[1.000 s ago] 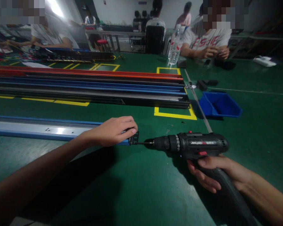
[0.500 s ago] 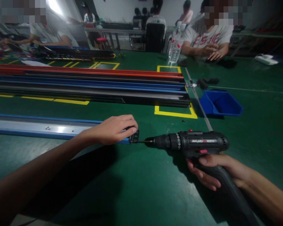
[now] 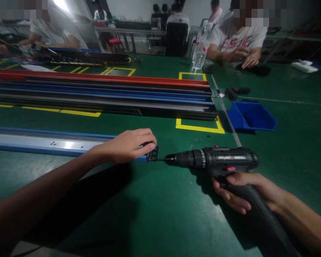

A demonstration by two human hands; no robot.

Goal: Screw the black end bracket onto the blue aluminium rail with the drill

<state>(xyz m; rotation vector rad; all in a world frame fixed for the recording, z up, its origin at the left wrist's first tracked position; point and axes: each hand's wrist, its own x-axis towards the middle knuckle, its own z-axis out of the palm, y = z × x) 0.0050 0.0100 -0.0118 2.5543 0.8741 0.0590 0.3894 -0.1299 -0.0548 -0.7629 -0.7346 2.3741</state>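
Note:
A blue and silver metal rail (image 3: pixel 42 142) lies lengthwise along the left side of the table. My left hand (image 3: pixel 132 144) is closed over its right end, where a small black slotted bracket (image 3: pixel 154 152) stands against the end face. Curled round the grip of a black cordless drill (image 3: pixel 224 159), my right hand (image 3: pixel 238 192) has its fingers near the trigger. The drill lies level and points left. Its long thin bit (image 3: pixel 162 159) reaches the lower part of the bracket; the exact contact point is too small to make out.
Behind the rail lie several long red, blue and black profiles (image 3: pixel 139 96). A blue bin (image 3: pixel 253 117) stands to their right, with plastic bottles (image 3: pixel 200 50) farther back. A small dark piece (image 3: pixel 209 136) rests above the drill. Other people sit across the green table (image 3: pixel 160 214).
The view has shifted slightly. Both my hands, the drill and the rail keep nearly the same places. Across the table, a person's hand has lifted a little.

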